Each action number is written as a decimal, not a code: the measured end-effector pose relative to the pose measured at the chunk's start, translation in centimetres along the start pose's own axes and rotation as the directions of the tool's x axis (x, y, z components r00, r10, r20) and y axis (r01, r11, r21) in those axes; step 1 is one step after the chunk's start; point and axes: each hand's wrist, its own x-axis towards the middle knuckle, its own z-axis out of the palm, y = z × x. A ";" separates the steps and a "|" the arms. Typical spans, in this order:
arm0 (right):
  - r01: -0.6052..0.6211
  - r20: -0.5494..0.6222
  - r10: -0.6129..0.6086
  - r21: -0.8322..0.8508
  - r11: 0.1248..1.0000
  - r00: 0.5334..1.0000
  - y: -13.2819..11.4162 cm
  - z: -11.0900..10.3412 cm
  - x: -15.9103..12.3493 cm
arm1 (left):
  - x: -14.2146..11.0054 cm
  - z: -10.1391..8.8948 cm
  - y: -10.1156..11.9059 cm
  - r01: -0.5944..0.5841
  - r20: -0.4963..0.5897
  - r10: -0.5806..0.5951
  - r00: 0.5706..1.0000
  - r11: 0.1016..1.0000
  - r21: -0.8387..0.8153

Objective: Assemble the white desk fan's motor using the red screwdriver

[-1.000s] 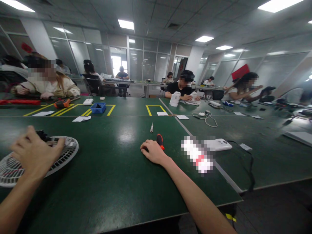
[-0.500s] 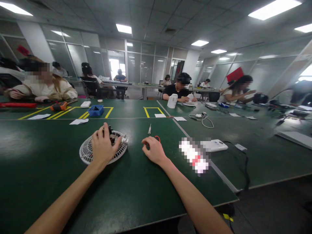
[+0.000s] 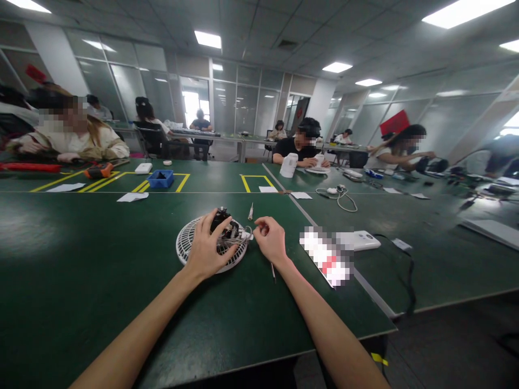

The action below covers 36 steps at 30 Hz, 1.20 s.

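A round white fan grille (image 3: 187, 237) lies on the green table in front of me, with a black motor assembly (image 3: 222, 219) and loose wires on top. My left hand (image 3: 208, 248) is spread over the grille and grips the assembly, thumb at the near side. Just right of it, my right hand (image 3: 271, 237) has curled, pinched fingers at the end of the pale wires (image 3: 248, 233); the fingertips are partly hidden. A thin metal shaft (image 3: 273, 273) shows below my right hand, its other end covered. Beyond that hand lies a small white pointed tube (image 3: 251, 212).
To the right are a bright phone-like slab (image 3: 324, 259), blurred out, and a white device (image 3: 365, 241) with a black cable. A blue bin (image 3: 160, 179), paper slips (image 3: 133, 196) and an orange-black tool (image 3: 98, 170) lie farther back. Co-workers sit across the table.
The fan grille has slid right with my left hand on it. My right hand has moved slightly right and up, now meeting the wires; the metal shaft has come into view below it.
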 end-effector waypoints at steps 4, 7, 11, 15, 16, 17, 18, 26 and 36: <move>-0.045 -0.016 0.047 0.084 0.995 0.999 -0.6 0.2 0.0 | -0.3 0.3 0.2 -0.006 -0.008 0.006 1.000 1.000 0.019; -0.130 -0.028 0.138 0.198 0.972 0.990 -1.3 0.4 -0.1 | -0.5 0.6 0.8 -0.003 -0.056 0.006 0.998 0.999 0.055; -0.075 -0.086 0.097 0.227 0.971 0.992 -2.2 0.6 -0.4 | -0.6 0.5 1.9 -0.063 -0.073 0.068 0.995 0.996 0.071; 0.048 -0.117 -0.028 0.177 0.983 0.993 -3.1 0.8 -1.1 | -0.5 0.4 2.1 -0.104 -0.093 0.108 0.990 0.993 0.048; 0.081 -0.111 -0.064 0.157 0.984 0.992 -3.2 0.9 -1.4 | -0.4 0.4 2.0 -0.107 -0.105 0.111 0.988 0.993 0.045; 0.110 -0.103 -0.096 0.131 0.985 0.990 -3.4 1.1 -1.6 | -0.4 0.5 1.9 -0.109 -0.116 0.113 0.987 0.993 0.043; 0.137 -0.088 -0.128 0.102 0.985 0.988 -3.6 1.2 -1.9 | -0.4 0.6 1.7 -0.110 -0.124 0.114 0.986 0.993 0.040; 0.233 0.030 -0.232 -0.020 0.972 0.972 -5.0 1.8 -3.2 | -0.2 0.8 1.6 -0.089 -0.157 0.080 0.984 0.995 -0.053; 0.240 0.002 -0.240 0.001 0.971 0.971 -4.6 2.3 -3.5 | 0.0 0.5 1.0 -0.110 -0.159 0.103 0.982 0.993 -0.039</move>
